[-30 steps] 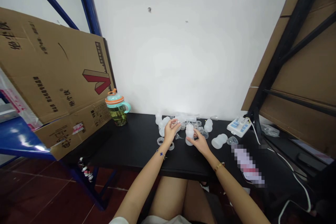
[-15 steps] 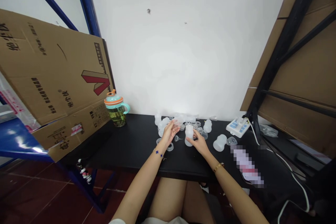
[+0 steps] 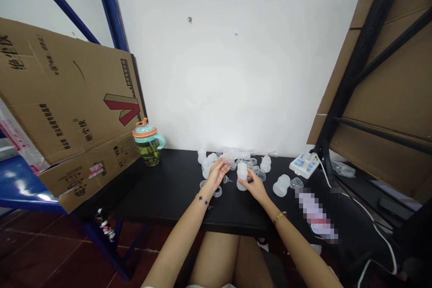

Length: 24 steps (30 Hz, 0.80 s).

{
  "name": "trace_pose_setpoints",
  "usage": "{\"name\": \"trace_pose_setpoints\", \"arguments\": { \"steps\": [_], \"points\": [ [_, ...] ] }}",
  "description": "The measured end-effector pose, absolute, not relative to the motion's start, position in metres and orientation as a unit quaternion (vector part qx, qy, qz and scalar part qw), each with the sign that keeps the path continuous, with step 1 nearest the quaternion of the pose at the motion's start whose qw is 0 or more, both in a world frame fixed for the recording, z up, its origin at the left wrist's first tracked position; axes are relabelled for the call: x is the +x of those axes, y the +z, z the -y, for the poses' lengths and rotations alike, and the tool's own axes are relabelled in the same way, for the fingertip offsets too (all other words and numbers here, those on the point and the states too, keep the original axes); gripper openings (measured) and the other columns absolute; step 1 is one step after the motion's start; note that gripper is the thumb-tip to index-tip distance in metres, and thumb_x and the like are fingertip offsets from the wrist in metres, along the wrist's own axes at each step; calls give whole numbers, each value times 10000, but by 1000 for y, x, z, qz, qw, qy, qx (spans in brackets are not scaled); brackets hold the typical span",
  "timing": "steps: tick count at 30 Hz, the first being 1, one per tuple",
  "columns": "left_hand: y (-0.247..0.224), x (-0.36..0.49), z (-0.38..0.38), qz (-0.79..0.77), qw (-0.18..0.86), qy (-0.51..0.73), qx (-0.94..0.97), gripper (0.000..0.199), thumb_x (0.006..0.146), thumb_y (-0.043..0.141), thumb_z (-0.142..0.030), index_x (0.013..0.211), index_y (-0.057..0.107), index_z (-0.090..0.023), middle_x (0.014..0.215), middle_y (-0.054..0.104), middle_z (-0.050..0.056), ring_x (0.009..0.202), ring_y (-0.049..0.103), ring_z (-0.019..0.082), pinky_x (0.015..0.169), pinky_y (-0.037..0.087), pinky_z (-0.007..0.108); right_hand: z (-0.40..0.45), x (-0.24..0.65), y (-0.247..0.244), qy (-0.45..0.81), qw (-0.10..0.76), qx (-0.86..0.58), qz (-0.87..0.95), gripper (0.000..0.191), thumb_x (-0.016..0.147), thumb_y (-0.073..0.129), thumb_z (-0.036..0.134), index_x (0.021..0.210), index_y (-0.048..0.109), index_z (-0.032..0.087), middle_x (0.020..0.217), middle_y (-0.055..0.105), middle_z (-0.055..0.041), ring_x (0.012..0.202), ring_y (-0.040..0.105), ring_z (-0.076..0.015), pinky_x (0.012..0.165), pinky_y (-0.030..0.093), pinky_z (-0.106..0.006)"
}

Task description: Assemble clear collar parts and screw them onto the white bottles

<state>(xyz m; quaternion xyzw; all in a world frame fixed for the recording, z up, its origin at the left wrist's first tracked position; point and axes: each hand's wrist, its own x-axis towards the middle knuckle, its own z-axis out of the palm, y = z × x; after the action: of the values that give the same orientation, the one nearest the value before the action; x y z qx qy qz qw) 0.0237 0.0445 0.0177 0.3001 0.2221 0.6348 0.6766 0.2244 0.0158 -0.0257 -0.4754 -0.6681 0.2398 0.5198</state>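
The right hand (image 3: 255,186) grips an upright translucent bottle (image 3: 242,174); the left hand (image 3: 217,175), loosely open, is near a small funnel (image 3: 226,180).

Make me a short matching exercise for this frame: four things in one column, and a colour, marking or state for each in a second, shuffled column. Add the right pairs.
Column one
1. Upright frosted bottle
2. Lidded jug
3. Power strip
4. Carton on the left

Column two
A. White with blue panels
B. Marked with a large red V
C. Held by the right hand
D. Turquoise handle and orange trim

Right pairs: 1-C, 2-D, 3-A, 4-B
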Motion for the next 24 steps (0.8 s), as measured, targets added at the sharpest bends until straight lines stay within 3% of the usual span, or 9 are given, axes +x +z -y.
{"name": "trace_pose_setpoints", "arguments": {
  "steps": [9,16,24],
  "points": [
    [17,22,-42,-199,664,652,307,264,736,836,-182,934,662,-189,962,722,42,999,677,214,886,557,300,-17,225,-26,237,527,-472,666,651,709,767,497,1252,594,182,1026,759,-106,920,712,-284,843,549,-421],
    [19,22,-41,-195,661,655,309,301,731,831,-217,963,641,-181,971,720,49,1010,696,227,982,529,377,-19,227,-28,229,516,-490,664,672,706,762,521,1256,592,175,975,752,-101,873,706,-275,688,560,-349],
    [23,23,-39,-184,675,643,312,280,795,783,-232,1023,630,-179,982,732,64,986,708,206,1002,503,365,-17,227,-25,226,519,-488,664,626,722,763,506,1240,627,182,916,740,-75,826,699,-256,624,543,-311]
  ]
}}
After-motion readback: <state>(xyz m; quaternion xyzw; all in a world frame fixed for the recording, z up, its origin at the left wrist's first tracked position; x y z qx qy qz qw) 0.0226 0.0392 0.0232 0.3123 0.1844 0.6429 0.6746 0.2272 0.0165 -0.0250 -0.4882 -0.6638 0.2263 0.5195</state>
